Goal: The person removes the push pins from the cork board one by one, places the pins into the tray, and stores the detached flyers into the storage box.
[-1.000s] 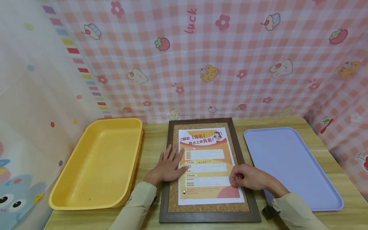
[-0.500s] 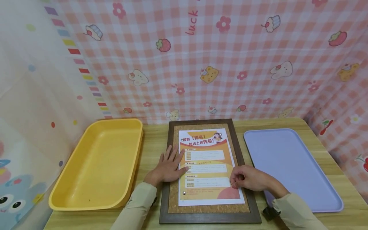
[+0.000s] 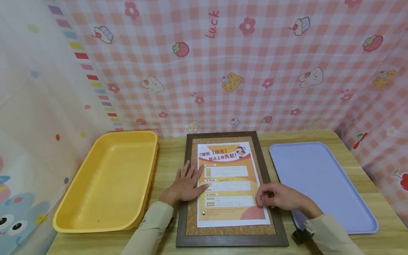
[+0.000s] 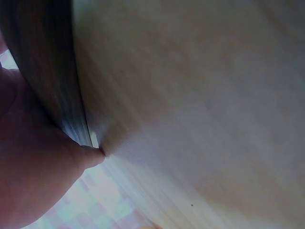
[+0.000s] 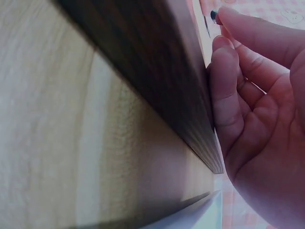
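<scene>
A printed poster (image 3: 228, 212) lies on a cork board (image 3: 192, 223) with a dark wooden frame. Silvery pushpins sit at its top left, top right and lower left; one is the lower-left pushpin (image 3: 203, 213). My left hand (image 3: 183, 187) rests with spread fingers across the frame's left side and the poster's left edge. At the lower right edge of the poster, my right hand (image 3: 277, 196) has curled fingers. In the right wrist view, its thumb and forefinger pinch a small dark, shiny pushpin (image 5: 214, 16), mostly covered by the fingertips.
A deep yellow tray (image 3: 149, 166) stands left of the board. A flat lilac tray (image 3: 318, 177) lies at the right, partly beneath the right forearm. Everything is on a wood-grain table (image 3: 169, 148), with a checked pink cloth (image 3: 204, 71) hanging behind.
The fingers of my right hand have shifted very slightly at the poster's edge. My left hand, the poster and the board stay in place.
</scene>
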Demonstrator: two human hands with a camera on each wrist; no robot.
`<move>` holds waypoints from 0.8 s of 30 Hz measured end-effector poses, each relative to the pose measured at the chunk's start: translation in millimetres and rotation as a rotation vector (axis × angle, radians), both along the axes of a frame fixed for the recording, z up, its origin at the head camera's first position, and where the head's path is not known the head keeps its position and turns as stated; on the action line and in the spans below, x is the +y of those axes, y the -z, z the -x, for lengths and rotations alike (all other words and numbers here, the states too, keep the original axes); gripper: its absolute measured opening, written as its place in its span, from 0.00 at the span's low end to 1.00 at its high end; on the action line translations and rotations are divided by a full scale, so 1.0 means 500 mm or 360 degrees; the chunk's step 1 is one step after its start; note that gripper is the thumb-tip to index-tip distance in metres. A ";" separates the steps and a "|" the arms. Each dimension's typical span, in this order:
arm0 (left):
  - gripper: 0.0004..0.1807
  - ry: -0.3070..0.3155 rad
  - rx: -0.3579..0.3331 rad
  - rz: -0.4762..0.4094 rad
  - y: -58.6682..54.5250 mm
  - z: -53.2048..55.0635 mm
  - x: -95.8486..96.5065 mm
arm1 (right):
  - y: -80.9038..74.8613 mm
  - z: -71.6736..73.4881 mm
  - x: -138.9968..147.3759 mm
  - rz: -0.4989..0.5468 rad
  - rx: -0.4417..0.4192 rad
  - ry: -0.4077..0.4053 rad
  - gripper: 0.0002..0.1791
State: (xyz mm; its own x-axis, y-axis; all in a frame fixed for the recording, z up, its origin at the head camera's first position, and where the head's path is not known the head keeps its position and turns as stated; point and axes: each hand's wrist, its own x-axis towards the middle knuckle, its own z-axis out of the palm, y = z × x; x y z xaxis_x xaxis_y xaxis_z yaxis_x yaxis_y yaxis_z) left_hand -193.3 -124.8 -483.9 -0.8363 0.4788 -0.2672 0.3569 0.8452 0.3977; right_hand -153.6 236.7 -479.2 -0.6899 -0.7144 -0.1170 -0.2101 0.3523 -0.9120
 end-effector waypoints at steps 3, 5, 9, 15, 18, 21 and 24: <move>0.42 -0.0004 -0.0011 -0.0006 0.001 0.001 -0.002 | 0.001 0.002 -0.001 0.0012 -0.0008 -0.0003 0.04; 0.43 -0.0009 -0.0017 0.0004 0.005 0.002 -0.002 | 0.001 0.002 -0.003 0.0010 -0.0025 0.0000 0.04; 0.43 -0.0020 -0.0019 0.0010 0.012 0.005 -0.004 | 0.001 0.002 -0.005 -0.0011 -0.0034 0.0020 0.04; 0.43 -0.0020 -0.0011 0.0002 0.008 0.006 -0.004 | -0.002 0.005 -0.014 -0.0054 -0.0016 0.0063 0.04; 0.42 -0.0008 -0.0003 0.0010 0.002 0.004 -0.002 | -0.005 0.007 -0.017 -0.0069 -0.0032 0.0071 0.05; 0.42 -0.0005 -0.0002 0.0016 -0.003 0.002 0.000 | -0.007 0.008 -0.018 -0.0076 -0.0057 0.0066 0.06; 0.42 -0.0007 -0.0016 0.0039 0.004 0.003 0.000 | -0.010 0.007 -0.018 -0.0084 -0.0084 0.0064 0.07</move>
State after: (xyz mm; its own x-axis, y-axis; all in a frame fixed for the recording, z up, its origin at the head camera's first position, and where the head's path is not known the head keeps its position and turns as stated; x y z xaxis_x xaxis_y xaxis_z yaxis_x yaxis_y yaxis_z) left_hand -194.9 -124.6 -485.7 -0.8354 0.4686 -0.2872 0.3494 0.8562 0.3805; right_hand -157.1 227.8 -474.1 -0.7097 -0.6781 -0.1910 -0.1469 0.4076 -0.9013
